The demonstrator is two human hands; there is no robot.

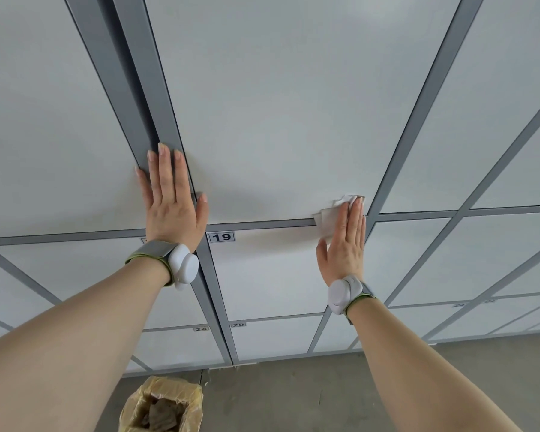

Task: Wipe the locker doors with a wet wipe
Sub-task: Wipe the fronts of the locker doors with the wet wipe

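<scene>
White wet wipe (328, 218): crumpled and pressed against the locker face under the right hand (345, 244). It sits at the lower right corner of the upper door (278, 104). From there it crosses the horizontal frame strip (262, 225) below that door and reaches the top right corner of door 19 (262, 275). Parts of the wipe show beyond the fingertips and to the left of the palm.

Right hand: the fingers (354, 222) are straight and held together, with the thumb out to the left and the palm toward the locker. Nothing is gripped; flat pressure alone keeps the wipe in place.

Left hand (169, 204): the fingers (164, 173) are straight and slightly spread. They lie flat on the grey upright (156, 88) at the left edge of the upper door. The thumb reaches over onto that door's lower left corner. This hand holds nothing.

Wrists: each carries a white device on a green strap, the left wrist device (183, 266) and the right wrist device (343, 294).

Numbering: label "19" (221, 237) is fixed at the top left corner of door 19. Label "20" (238, 324) marks the door below it, and label "24" (201, 329) marks the door in the next column to the left.

Floor (293, 394): grey, and it meets the foot of the lockers. A bin (169, 391) lined with a yellowish bag stands on it near the locker base, below the left forearm. Dark crumpled material lies inside the bin.
</scene>
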